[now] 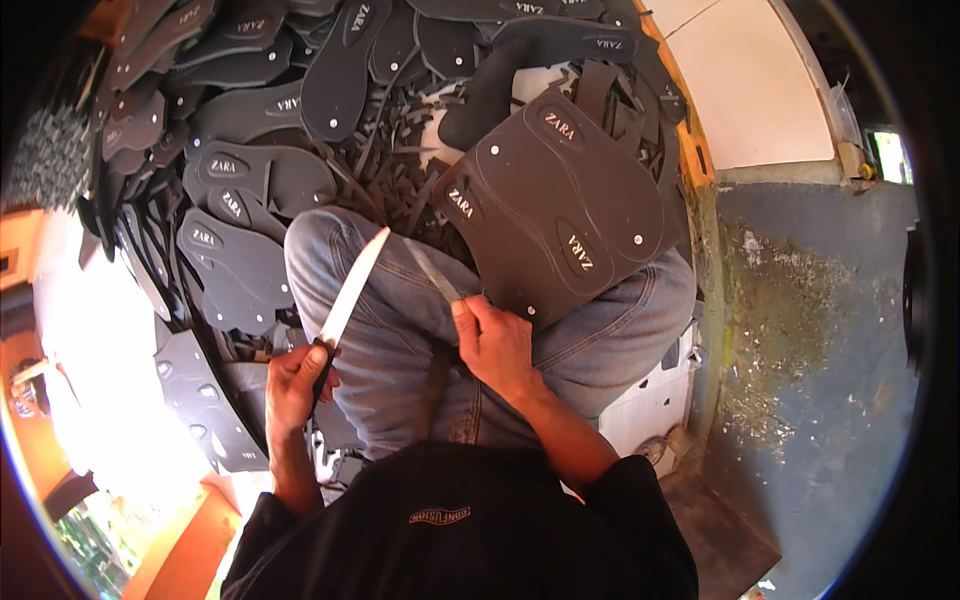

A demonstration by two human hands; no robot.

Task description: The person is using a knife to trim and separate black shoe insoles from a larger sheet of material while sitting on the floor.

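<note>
My left hand (296,385) is wrapped round the dark handle of a knife (352,290), its long bright blade slanting up and away to the right. In my closed right hand (494,345) is a narrow grey metal blade (432,268), which points up and left toward the knife's tip. A small gap shows between the two blades. Across my right thigh lies a dark grey foam sheet (600,190) printed with slipper-sole outlines, tilted, its lower corner beside my right hand.
Cut foam soles (235,180) are heaped ahead and to the left. Dark offcut strips (400,190) lie scattered beyond my knees. Another foam sheet (205,400) is by my left side. A stained blue-grey wall (800,350) stands at the right, near a brown block (715,530).
</note>
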